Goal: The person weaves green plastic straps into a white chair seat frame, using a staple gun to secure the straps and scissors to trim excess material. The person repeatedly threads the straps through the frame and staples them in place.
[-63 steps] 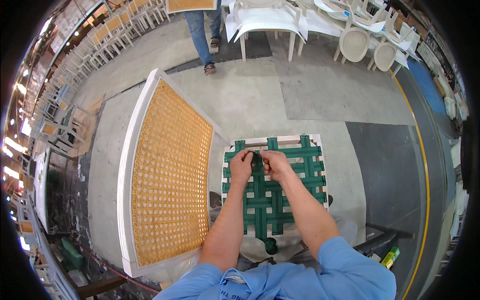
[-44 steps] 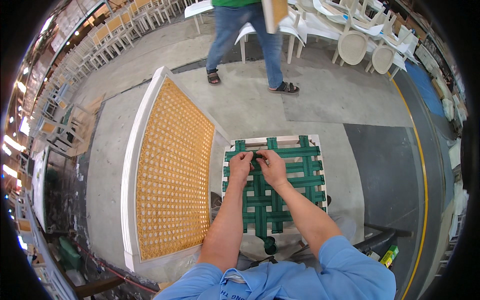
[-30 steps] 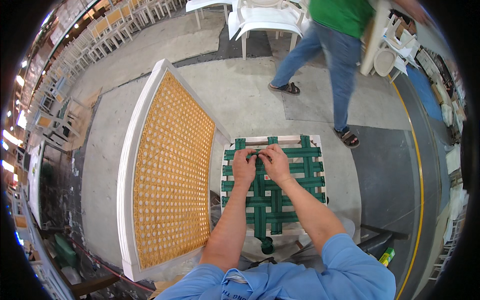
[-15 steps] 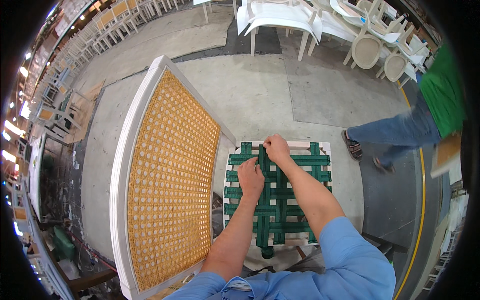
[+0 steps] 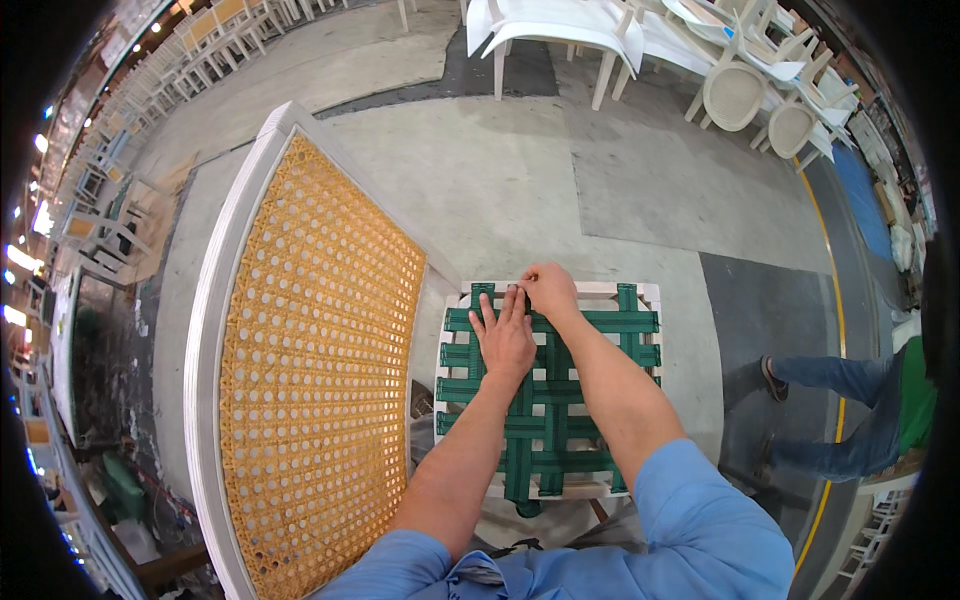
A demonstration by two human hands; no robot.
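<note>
Here, see a green webbing strip (image 5: 518,462) on the pale seat frame (image 5: 600,290), far end partly hidden beneath the left hand (image 5: 507,335), laid flat, partly spread; cannot tell the grip of the right hand (image 5: 551,291), curled there; beside, cane backrest (image 5: 320,350) cut off below

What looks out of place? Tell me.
The pale chairs at upper right look odd: they lie jumbled at varying angles, whereas the chairs at upper left stand in rows. The green straps show no visible damage.
</note>
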